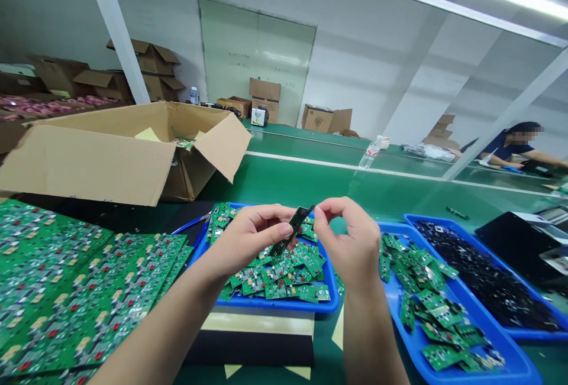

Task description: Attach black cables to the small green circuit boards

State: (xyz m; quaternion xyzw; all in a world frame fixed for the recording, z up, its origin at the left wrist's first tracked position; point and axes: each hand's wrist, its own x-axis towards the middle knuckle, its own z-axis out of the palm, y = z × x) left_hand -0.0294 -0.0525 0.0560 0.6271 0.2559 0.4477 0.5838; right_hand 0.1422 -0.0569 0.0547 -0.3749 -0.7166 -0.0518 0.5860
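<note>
My left hand (255, 237) pinches a small circuit board (290, 231) between thumb and fingers, tilted with its upper end to the right. My right hand (352, 243) closes thumb and forefinger on a small dark piece (311, 208) at the board's upper end. Whether that piece is attached to the board, I cannot tell. Below both hands stands a blue tray (306, 305) heaped with small green circuit boards (288, 269). To the right, a second blue tray (517, 352) holds more boards (437, 308), several with black parts on them.
A third blue tray (410, 217) is filled with small black parts (483, 272). Large green board panels (89, 290) lie stacked at left, behind them an open cardboard box (97, 160). A water bottle (371, 153) stands across the bench. Another person (510, 145) works at far right.
</note>
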